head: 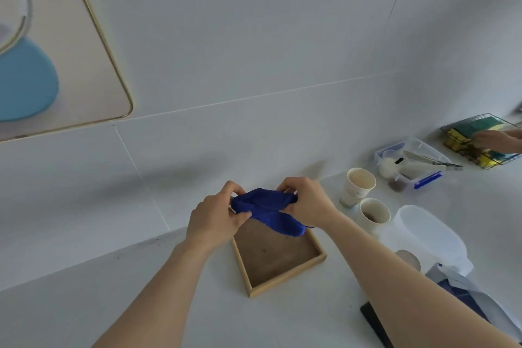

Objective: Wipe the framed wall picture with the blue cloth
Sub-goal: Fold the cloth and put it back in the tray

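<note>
Cloth is bunching between our hands above the tray: left hand and right hand are pinching its ends, probably folding a pad. Picture is hanging up left of the tray, unwiped.

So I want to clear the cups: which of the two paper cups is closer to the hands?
The lower, shorter-looking paper cup with dark residue inside, just right of the right hand. The other cup stands farther back, pale inside.
</note>
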`<act>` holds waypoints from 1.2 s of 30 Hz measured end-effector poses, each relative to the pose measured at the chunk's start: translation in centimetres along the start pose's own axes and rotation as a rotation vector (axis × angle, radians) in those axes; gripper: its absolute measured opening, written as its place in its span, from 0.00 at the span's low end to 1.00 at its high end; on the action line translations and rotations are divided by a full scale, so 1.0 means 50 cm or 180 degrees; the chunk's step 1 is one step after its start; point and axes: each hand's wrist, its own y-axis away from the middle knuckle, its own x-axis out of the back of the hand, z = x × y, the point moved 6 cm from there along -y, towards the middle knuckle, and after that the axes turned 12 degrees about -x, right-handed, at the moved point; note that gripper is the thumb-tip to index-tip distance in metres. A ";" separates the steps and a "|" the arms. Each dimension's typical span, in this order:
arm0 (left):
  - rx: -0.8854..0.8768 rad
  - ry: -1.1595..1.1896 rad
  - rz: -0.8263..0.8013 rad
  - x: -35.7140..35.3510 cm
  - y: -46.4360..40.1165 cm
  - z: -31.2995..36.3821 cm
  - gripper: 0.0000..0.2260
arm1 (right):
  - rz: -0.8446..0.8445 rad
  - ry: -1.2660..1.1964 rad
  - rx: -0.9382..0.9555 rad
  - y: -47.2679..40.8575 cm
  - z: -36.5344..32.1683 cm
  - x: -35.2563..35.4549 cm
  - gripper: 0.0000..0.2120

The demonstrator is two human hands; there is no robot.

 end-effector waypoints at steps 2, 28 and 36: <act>0.0099 -0.0001 -0.0059 -0.047 -0.013 -0.018 0.15 | -0.0044 0.0015 -0.0059 -0.026 0.037 -0.022 0.12; 0.0019 -0.1413 -0.1464 -0.393 0.011 -0.167 0.41 | -0.1150 0.1900 0.0265 -0.070 0.300 -0.317 0.45; 0.0120 -0.1541 -0.1345 -0.295 0.034 -0.161 0.41 | -0.0856 0.2008 -0.0019 -0.048 0.281 -0.257 0.42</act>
